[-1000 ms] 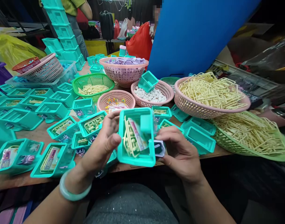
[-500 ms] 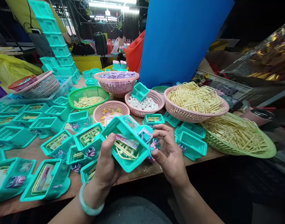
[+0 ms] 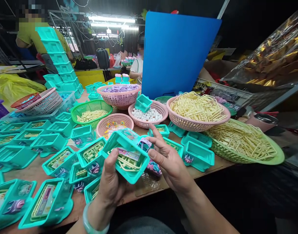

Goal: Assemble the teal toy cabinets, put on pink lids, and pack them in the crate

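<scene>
My left hand (image 3: 111,177) grips a teal plastic box (image 3: 133,177) tilted over the table's front edge, its thumb over the near rim. Inside lie cream plastic frame parts (image 3: 129,163) and a printed card (image 3: 129,154). A small lilac piece (image 3: 144,144) sits at the box's right end. Close beside that piece is my right hand (image 3: 172,165), fingers spread and index finger raised; whether a fingertip touches it I cannot tell. Below the right fingers is a pink-and-purple packet (image 3: 154,167), partly hidden. Filled teal boxes (image 3: 58,159) stand to the left.
Pink baskets hold lilac parts (image 3: 121,88), white pieces (image 3: 151,114) and cream frames (image 3: 199,107). A green basket (image 3: 273,156) of cream frames overhangs at right. A blue panel (image 3: 178,55) stands behind; a stack of teal boxes (image 3: 57,58) rises at left. Other people are farther back.
My right fingers have spread from their curled pose at the lilac piece, the index finger lifting. The held box stays tilted. The view has shifted, and a person beside the panel now shows more.
</scene>
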A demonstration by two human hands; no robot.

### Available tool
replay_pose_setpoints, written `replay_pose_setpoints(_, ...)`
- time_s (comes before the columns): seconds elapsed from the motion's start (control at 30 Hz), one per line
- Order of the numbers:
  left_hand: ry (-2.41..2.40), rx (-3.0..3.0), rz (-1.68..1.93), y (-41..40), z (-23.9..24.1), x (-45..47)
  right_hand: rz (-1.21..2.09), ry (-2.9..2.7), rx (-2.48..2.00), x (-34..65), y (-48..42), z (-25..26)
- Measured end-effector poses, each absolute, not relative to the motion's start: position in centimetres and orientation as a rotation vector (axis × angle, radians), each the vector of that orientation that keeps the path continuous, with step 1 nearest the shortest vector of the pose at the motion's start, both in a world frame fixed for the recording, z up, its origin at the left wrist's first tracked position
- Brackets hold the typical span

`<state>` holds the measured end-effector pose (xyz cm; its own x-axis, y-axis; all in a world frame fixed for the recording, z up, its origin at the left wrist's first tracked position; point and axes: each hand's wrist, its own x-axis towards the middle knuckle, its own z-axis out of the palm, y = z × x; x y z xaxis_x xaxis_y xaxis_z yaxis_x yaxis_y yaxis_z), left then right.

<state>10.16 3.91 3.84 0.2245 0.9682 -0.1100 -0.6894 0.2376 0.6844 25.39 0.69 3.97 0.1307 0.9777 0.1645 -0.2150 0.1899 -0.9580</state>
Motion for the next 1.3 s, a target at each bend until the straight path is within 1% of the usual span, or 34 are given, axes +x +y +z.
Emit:
replay_pose_setpoints(0.27, 0.645, 0.48, 1.249, 4.3, 4.1, 9.6, 1.13, -1.093, -0.978, 25.8, 1.1, 4.3)
replay_pose_setpoints(0.47, 0.625, 0.432, 1.103, 4.9, 4.7, 8.7, 1.12, -1.298, -0.957, 26.7, 1.5, 3.6)
replay_pose_setpoints(0.53, 0.663, 0.416, 1.09, 5.4, 5.0, 8.4, 0.973, -1.389, -0.983, 27.0, 1.5, 3.4)
replay_pose_setpoints(0.67, 0.722, 0.451, 1.059, 6.1, 5.9, 7.9, 0.513, -1.632, -1.017, 27.1, 0.9, 4.0)
replay_pose_setpoints(0.73, 0.705, 0.493, 1.002, 5.5, 6.3, 7.2, 0.442, -1.806, -0.961, 26.8, 0.1, 4.8)
replay_pose_setpoints(0.83, 0.651, 0.583, 0.816, 3.3, 6.0, 5.1, 0.509, -1.911, -0.875, 26.3, -1.9, 5.4)
replay_pose_setpoints(0.97, 0.603, 0.648, 0.52, -1.1, 3.3, 1.1, 0.81, -1.982, -0.764, 25.4, -5.5, 4.0)
replay_pose_setpoints(1.07, 0.702, 0.817, 0.58, -3.7, 1.0, -0.9, 0.992, -1.888, -0.833, 24.7, -7.9, 1.9)
replay_pose_setpoints(1.13, 0.772, 0.999, 0.647, -4.6, 0.4, -1.4, 1.083, -1.788, -0.927, 24.1, -9.1, 0.7)
replay_pose_setpoints(1.3, 0.828, 1.353, 0.531, -4.2, 1.2, -1.3, 1.182, -1.73, -1.03, 23.4, -11.0, -0.6)
